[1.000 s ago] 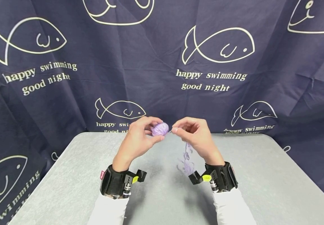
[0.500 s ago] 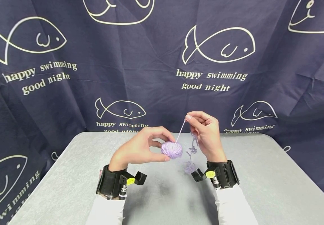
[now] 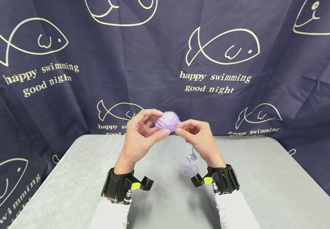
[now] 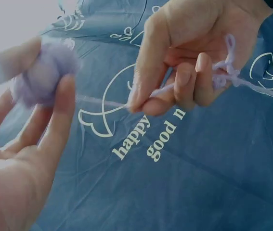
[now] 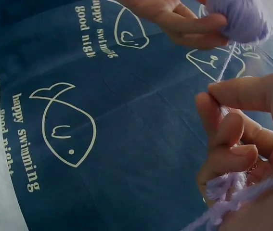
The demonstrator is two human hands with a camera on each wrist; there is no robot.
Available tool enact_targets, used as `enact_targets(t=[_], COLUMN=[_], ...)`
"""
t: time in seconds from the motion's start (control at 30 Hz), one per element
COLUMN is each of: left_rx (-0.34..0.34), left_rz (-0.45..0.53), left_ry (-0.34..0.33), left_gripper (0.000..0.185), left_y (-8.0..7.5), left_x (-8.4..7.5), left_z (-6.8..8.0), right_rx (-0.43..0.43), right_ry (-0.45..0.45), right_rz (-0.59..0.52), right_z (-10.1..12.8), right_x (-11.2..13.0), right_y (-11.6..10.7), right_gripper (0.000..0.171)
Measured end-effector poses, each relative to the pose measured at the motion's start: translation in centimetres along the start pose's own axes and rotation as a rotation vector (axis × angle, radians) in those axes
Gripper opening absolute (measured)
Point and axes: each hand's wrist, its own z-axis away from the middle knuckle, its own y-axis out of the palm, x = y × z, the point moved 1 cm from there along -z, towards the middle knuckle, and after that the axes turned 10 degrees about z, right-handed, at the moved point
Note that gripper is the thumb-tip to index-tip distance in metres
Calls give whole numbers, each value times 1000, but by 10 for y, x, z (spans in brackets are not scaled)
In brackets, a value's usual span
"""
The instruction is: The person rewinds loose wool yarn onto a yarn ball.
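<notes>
A small ball of lilac yarn [image 3: 168,121] is held up over the far edge of the table, between the thumb and fingertips of my left hand [image 3: 139,136]. Just to its right, my right hand [image 3: 200,140] pinches the yarn strand between thumb and index finger. In the left wrist view, the strand [image 4: 100,101] runs taut from the ball to that pinch and on through the curled fingers. Loose, tangled yarn [image 3: 191,165] hangs below the right hand. The right wrist view shows looped yarn [image 5: 227,190] against the right palm.
A grey table [image 3: 82,178] lies beneath both hands. Behind it hangs a dark blue curtain [image 3: 159,63] printed with white fish and lettering. Each wrist wears a black strap with a camera mount, such as the left mount [image 3: 146,183].
The ball dipped toward the table while the right hand lifted the strand up and right; now the ball is raised again and the right hand is back close beside it.
</notes>
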Motion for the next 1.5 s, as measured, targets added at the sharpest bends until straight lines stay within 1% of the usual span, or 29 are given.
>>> enact_targets(t=[0.07, 0.17, 0.23, 0.3, 0.37, 0.43, 0.5, 0.57, 0.63, 0.67, 0.7, 0.77, 0.87, 0.97, 1.03, 1.1, 1.17, 1.2, 1.27, 1.33, 1.37, 1.43, 1.5], left_rx=[-83, -205, -269, -317, -358, -386, -395, -379, -336, -304, -270, -190, -37, 123, 217, 304, 384, 423, 496, 545, 560, 560, 533], left_rz=[-23, -50, -51, -48, -53, -105, -198, -332, -469, -525, -583, -661, -709, -730, -746, -749, -710, -669, -555, -418, -347, -216, -116], left_ry=[16, 22, 27, 40, 55, 67, 66, 43, 0, -32, -70, -157, -308, -434, -481, -504, -508, -504, -495, -478, -467, -444, -406], left_gripper=[45, 39, 36, 35, 35, 33, 32, 33, 34, 35, 35, 35, 33, 30, 29, 30, 31, 32, 34, 35, 35, 35, 35], left_y=[1, 1, 2, 1, 1, -1, -4, -7, -11, -13, -14, -17, -19, -19, -19, -19, -19, -19, -19, -18, -18, -16, -14], left_x=[1, 2, 3, 3, 4, 4, 5, 5, 6, 6, 6, 7, 7, 7, 7, 6, 5, 5, 2, 0, -1, -4, -6], left_z=[-1, -2, -2, -2, -2, -2, -2, -1, 0, 1, 1, 2, 4, 5, 6, 7, 9, 9, 10, 10, 10, 9, 7], right_rx=[36, 79, 99, 107, 111, 112, 112, 112, 108, 102, 94, 68, 14, -49, -96, -141, -177, -196, -226, -253, -268, -294, -301], right_ry=[-26, -63, -82, -93, -106, -118, -135, -149, -156, -158, -159, -153, -148, -127, -97, -58, -21, -2, 25, 49, 60, 80, 96], right_rz=[41, 67, 76, 89, 102, 118, 131, 129, 106, 90, 67, 2, -147, -334, -440, -523, -598, -634, -708, -753, -755, -708, -586], right_z=[1, 3, 3, 4, 5, 6, 6, 6, 7, 7, 7, 7, 6, 4, 3, 3, 1, 1, 0, -2, -3, -5, -6], right_x=[2, 7, 9, 11, 12, 13, 14, 14, 14, 14, 15, 15, 15, 14, 13, 12, 10, 9, 7, 6, 5, 3, 1], right_y=[2, 7, 9, 11, 13, 13, 13, 12, 10, 9, 8, 5, 2, -1, -4, -6, -9, -10, -12, -14, -14, -14, -12], right_gripper=[7, 6, 6, 5, 5, 5, 5, 5, 5, 5, 5, 4, 4, 15, 22, 26, 26, 26, 25, 25, 25, 25, 23])
